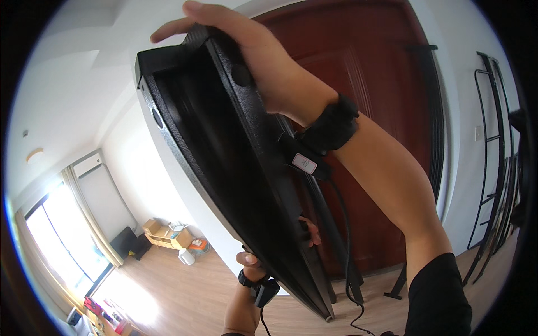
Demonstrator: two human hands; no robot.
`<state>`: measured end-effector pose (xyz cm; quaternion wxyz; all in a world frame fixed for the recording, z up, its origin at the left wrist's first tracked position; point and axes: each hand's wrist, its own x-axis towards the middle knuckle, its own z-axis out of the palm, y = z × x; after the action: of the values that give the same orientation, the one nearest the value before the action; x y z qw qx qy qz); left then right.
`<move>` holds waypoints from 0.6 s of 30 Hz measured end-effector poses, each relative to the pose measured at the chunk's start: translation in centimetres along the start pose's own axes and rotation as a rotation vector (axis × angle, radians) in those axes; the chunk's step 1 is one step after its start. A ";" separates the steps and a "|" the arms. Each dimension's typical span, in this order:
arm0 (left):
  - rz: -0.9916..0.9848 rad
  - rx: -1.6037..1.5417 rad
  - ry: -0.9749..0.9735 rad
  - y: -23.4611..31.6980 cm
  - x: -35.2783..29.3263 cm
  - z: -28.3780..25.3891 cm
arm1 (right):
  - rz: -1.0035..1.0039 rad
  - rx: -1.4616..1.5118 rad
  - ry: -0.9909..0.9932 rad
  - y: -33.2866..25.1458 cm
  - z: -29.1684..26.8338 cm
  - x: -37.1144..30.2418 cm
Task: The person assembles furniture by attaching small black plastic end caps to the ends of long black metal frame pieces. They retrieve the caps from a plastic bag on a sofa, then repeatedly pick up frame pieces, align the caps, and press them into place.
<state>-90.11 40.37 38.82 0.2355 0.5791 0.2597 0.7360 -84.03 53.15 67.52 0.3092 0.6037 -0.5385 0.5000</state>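
A long black metal channel beam (216, 140) stands tilted in front of me. Its hollow side faces me, and its lower end narrows away toward the floor. My right hand (241, 39) is at the top end, palm against the beam's right side, with fingers reaching over the end; part of its grip is hidden behind the metal. Lower down, my left hand (250, 261) grips the beam, thumb on the left edge and fingertips showing at the right edge. A black wrist device with a cable is strapped to each wrist.
Behind the beam is a dark red door (358, 145). Black metal frames (493, 162) lean on the right wall, and another black post (436, 123) stands beside the door. Far left are a window (67, 241), a low wooden cabinet (171, 236) and a white container (186, 256) on the wood floor.
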 end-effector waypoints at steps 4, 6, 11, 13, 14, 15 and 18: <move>0.000 0.097 0.124 0.4 -1.9 -2.8 | 0.006 -0.018 0.003 0.6 -0.2 0.4; 0.000 0.138 0.170 0.3 -2.5 -4.0 | 0.008 -0.087 0.003 0.7 -0.4 0.6; -0.020 0.218 0.226 0.3 -2.0 -6.0 | 0.058 -0.154 -0.010 0.7 -1.4 0.7; -0.026 0.213 0.203 0.5 -1.3 -6.2 | 0.073 -0.188 0.002 0.9 -1.7 0.9; -0.005 0.177 0.152 0.6 -0.9 -6.2 | 0.078 -0.209 0.018 1.0 -1.8 1.0; -0.028 0.188 0.158 0.8 -0.5 -6.0 | 0.085 -0.229 0.037 1.1 -1.9 1.0; -0.059 0.285 0.208 1.7 0.5 -4.5 | 0.068 -0.181 0.069 1.3 -2.2 0.6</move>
<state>-94.70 38.94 39.46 0.1445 0.5193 0.4013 0.7405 -85.95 54.62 68.54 0.3638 0.5371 -0.5906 0.4800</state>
